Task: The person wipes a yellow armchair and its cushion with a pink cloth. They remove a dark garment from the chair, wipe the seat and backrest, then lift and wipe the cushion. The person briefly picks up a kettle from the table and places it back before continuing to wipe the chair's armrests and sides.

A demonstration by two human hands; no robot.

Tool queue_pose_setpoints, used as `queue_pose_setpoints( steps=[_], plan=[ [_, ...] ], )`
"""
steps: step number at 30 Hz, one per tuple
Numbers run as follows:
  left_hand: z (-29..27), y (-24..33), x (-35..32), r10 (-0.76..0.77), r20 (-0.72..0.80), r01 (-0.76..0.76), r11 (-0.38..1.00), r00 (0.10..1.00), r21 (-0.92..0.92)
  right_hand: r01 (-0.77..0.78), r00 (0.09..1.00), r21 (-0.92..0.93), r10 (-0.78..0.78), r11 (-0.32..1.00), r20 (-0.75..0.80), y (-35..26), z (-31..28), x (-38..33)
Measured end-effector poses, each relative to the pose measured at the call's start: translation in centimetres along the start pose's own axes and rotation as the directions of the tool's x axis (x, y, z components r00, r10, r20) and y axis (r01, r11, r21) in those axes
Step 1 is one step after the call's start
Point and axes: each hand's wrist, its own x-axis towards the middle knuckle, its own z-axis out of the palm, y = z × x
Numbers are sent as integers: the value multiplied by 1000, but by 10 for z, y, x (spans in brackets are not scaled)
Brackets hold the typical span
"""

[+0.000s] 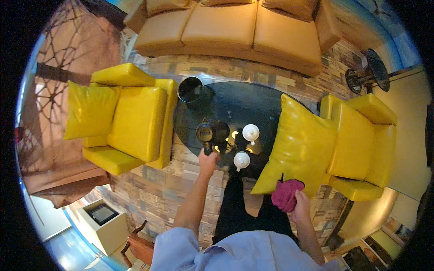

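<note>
My left hand [208,163] is closed around the handle of a black kettle [205,131], which is over the near left part of a dark glossy oval table [244,97]. Two white lidded cups are close to the kettle's right: one cup [251,132] is farther off, the other cup [242,160] sits by the near edge. In my right hand [301,208] is a bunched magenta cloth [287,195]. The cloth hangs in front of the lower corner of a large yellow cushion [300,144], which covers the table's right side in this view.
A black bin [190,89] is at the table's far left edge. Yellow armchairs flank the table, one armchair [138,117] at left and another armchair [357,144] at right. Beyond stands a tan sofa [219,27]. A small dark round table [376,70] is at far right.
</note>
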Motion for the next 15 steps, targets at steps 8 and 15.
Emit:
queue_pose_setpoints(
  steps=[8,15],
  plan=[
    [6,-25,88,-18,84,10,994,996,106,-146,960,158,178,977,-217,8,33,-63],
    [-4,-44,117,-45,76,33,989,996,147,-109,961,187,151,976,-232,32,51,-71]
  ],
)
